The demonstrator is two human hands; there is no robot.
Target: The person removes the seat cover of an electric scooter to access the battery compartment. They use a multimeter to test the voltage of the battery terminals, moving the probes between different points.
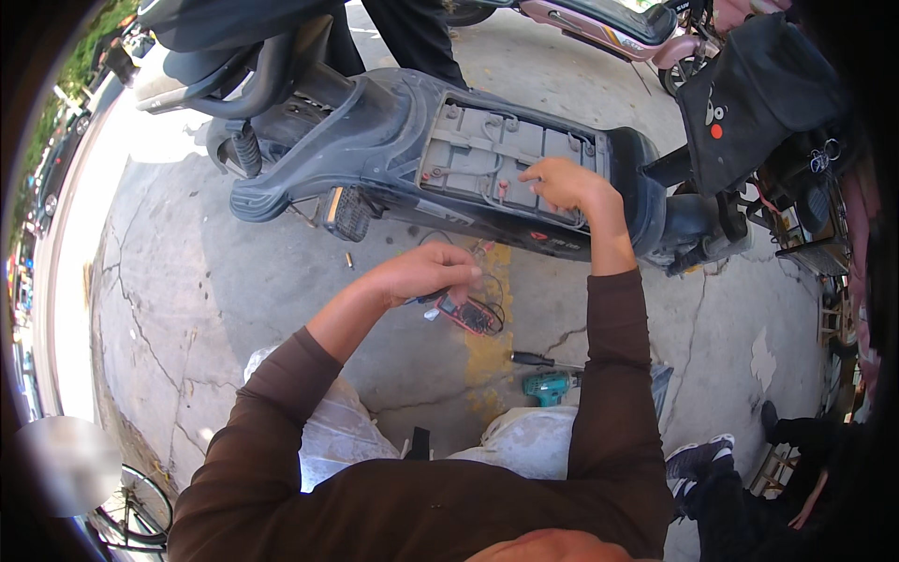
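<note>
An electric scooter [384, 178] stands across the far side with its floor compartment uncovered. Inside lie grey batteries [478, 155] joined by cables. My right hand [565, 184] is over the batteries, index finger stretched toward a reddish terminal [503, 190] and the other fingers curled; nothing shows in it. My left hand [435, 270] is nearer me, its fingers bent down and closed. A dark thing pokes out beneath it, and what it grips is hidden. Just below that hand, a red and black multimeter [470, 316] with leads lies on the ground.
Near my knees lie a screwdriver [534, 359] and a teal power tool [548, 387]. Someone in dark trousers [412, 37] stands behind the scooter; another person's shoes [698, 456] are at lower right. A black bag [758, 80] hangs at the scooter's right end. A pink scooter [609, 23] stands behind.
</note>
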